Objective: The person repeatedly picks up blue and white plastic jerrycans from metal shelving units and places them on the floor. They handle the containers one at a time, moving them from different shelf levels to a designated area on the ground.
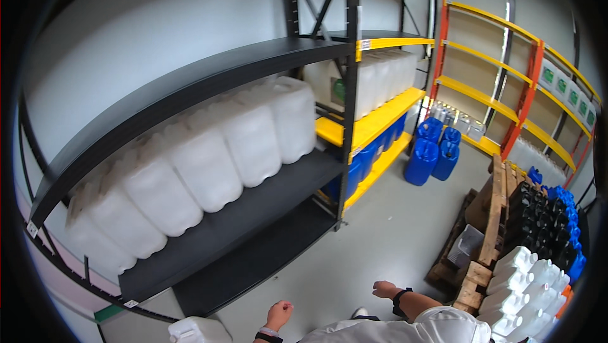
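My left hand (278, 314), with a black band at its wrist, hangs low over the floor with its fingers curled in and nothing seen in them. Farther right, my right hand (384, 290) is held over the grey floor, its fingers also curled and no object showing in it; a black watch or band sits on that wrist. Nearest the left hand is a white plastic jerrycan (199, 331) at the lower edge, partly cut off. A row of large white jerrycans (221, 162) stands on the middle shelf of the black rack (190, 86), away from both hands.
Beyond the black rack, yellow shelves (386, 118) carry pale and blue canisters. Several blue jerrycans (422, 162) stand on the floor. At right are wooden pallets (491, 229), white jugs (513, 283) and black canisters (538, 216). Orange-and-yellow racking (487, 99) lines the back wall.
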Available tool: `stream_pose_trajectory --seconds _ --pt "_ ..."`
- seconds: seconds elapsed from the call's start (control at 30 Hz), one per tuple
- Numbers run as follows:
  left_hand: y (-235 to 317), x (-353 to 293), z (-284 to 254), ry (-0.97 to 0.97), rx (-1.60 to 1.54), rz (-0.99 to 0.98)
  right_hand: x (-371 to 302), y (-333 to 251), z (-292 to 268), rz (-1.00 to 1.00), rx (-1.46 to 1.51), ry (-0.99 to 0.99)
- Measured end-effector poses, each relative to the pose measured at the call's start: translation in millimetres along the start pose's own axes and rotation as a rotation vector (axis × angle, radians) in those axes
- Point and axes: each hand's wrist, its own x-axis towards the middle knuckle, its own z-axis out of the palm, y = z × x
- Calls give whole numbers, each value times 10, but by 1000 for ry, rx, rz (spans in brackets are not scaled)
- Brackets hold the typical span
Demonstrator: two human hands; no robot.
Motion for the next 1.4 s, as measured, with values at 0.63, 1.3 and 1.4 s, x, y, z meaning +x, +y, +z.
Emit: stream_pose_trajectory --seconds 0.63,1.3,1.4 --pt "2737 1881 2381 -537 109 384 -417 2407 -980 428 331 181" --pt "5070 5090 3449 -501 120 554 1290 3893 -3018 490 415 416" --pt "5604 5553 3436 -488 -89 595 1603 4137 -3206 405 427 383"
